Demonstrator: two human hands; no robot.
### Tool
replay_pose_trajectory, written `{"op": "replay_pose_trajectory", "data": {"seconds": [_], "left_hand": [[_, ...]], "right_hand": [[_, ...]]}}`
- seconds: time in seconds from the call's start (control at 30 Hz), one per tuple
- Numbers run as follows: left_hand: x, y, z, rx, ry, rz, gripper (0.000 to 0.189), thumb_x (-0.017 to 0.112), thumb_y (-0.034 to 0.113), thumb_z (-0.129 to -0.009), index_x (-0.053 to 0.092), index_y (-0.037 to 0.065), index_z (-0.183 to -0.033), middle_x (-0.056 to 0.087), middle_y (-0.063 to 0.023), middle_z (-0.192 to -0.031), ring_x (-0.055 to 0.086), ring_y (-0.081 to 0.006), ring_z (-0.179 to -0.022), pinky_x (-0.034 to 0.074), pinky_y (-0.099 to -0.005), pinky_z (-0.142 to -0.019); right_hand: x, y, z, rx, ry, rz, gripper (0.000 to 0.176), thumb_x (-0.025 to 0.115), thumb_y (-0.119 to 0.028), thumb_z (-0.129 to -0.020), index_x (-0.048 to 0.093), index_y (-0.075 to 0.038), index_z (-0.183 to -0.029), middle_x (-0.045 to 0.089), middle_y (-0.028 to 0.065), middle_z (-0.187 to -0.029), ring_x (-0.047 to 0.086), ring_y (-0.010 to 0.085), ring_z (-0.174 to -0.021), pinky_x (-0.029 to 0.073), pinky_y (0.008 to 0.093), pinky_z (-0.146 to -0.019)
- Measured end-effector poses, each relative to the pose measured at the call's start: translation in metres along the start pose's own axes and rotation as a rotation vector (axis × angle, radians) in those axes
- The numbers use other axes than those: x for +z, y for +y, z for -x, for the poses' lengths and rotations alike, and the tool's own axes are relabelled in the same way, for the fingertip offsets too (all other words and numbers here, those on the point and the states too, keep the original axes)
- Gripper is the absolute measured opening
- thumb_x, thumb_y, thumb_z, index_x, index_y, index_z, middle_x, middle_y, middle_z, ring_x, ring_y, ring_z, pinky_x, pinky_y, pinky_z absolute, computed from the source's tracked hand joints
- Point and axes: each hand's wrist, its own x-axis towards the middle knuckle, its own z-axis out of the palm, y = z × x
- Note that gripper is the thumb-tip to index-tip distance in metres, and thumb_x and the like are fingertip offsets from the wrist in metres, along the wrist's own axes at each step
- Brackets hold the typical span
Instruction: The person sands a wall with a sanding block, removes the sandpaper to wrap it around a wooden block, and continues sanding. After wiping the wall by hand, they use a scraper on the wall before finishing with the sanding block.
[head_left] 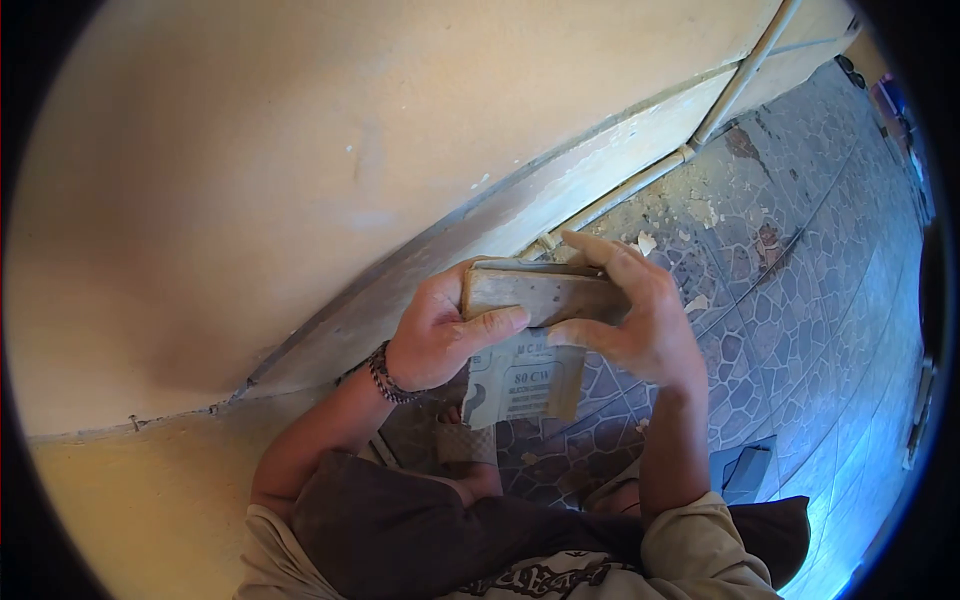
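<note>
A small wooden block (pixel 550 293) is held up in front of my body, level with both hands. A sheet of sandpaper (pixel 525 380), its printed backing marked "80 CW", hangs below the block, and a paper edge shows along the block's top. My left hand (pixel 435 335) is closed round the block's left end, thumb across its front face. At the right end, my right hand (pixel 645 315) has its thumb at the lower edge by the paper and its fingers bent over the top. The block's rear side is hidden.
A painted wall (pixel 250 180) rises close on the left, with a pipe (pixel 640 185) along its foot. Paint flakes (pixel 697 303) lie on the stone-patterned floor (pixel 790 310). A grey object (pixel 745 470) is on the floor by my right arm.
</note>
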Motion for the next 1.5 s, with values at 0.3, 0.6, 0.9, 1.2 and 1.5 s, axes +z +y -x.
{"op": "replay_pose_trajectory", "data": {"seconds": [0.3,0.6,0.9,1.2,1.5], "left_hand": [[-0.004,-0.001,0.002,-0.031,-0.031,0.111,0.04,0.068,0.009,-0.085,0.053,-0.004,-0.12,0.063,-0.0073,-0.108,0.059,-0.0104,-0.095,0.048,-0.0271,-0.084],[-0.012,0.006,0.003,-0.139,0.046,0.165,0.035,0.073,0.006,-0.077,0.06,-0.002,-0.108,0.066,-0.006,-0.096,0.061,-0.0105,-0.086,0.048,-0.0257,-0.08],[-0.016,0.001,0.001,-0.168,0.146,0.358,0.029,0.07,0.004,-0.077,0.061,-0.001,-0.105,0.067,-0.0069,-0.096,0.063,-0.0114,-0.086,0.05,-0.0265,-0.079],[-0.013,0.007,0.004,-0.132,0.165,0.438,0.032,0.067,0.003,-0.081,0.058,-0.003,-0.111,0.066,-0.0099,-0.101,0.064,-0.015,-0.09,0.05,-0.0298,-0.083],[-0.009,0.013,0.009,-0.084,0.087,0.46,0.035,0.06,0.015,-0.092,0.052,-0.008,-0.117,0.065,-0.016,-0.101,0.068,-0.0226,-0.089,0.061,-0.0353,-0.069]], "right_hand": [[-0.017,0.02,0.003,0.242,-0.133,-0.552,0.05,0.082,-0.009,-0.07,0.062,0.002,-0.115,0.069,0.0111,-0.095,0.064,0.0135,-0.084,0.052,0.027,-0.077],[-0.006,0.013,-0.003,0.345,-0.143,-0.782,0.036,0.082,-0.009,-0.07,0.066,0.005,-0.099,0.069,0.0084,-0.085,0.062,0.0104,-0.076,0.051,0.0243,-0.07],[-0.023,0.014,-0.004,-0.238,-0.004,-0.158,0.044,0.072,0.004,-0.067,0.067,-0.007,-0.109,0.062,0.0114,-0.112,0.06,0.0221,-0.102,0.049,0.0306,-0.083],[-0.004,-0.009,-0.004,-0.457,0.013,0.312,0.046,0.08,-0.007,-0.053,0.069,-0.018,-0.096,0.062,0.007,-0.118,0.056,0.0307,-0.111,0.041,0.0431,-0.092],[0.014,0.0,-0.003,-0.386,0.164,0.132,0.028,0.078,-0.004,-0.057,0.061,-0.01,-0.079,0.065,0.0115,-0.11,0.062,0.0305,-0.1,0.047,0.0383,-0.083]]}}
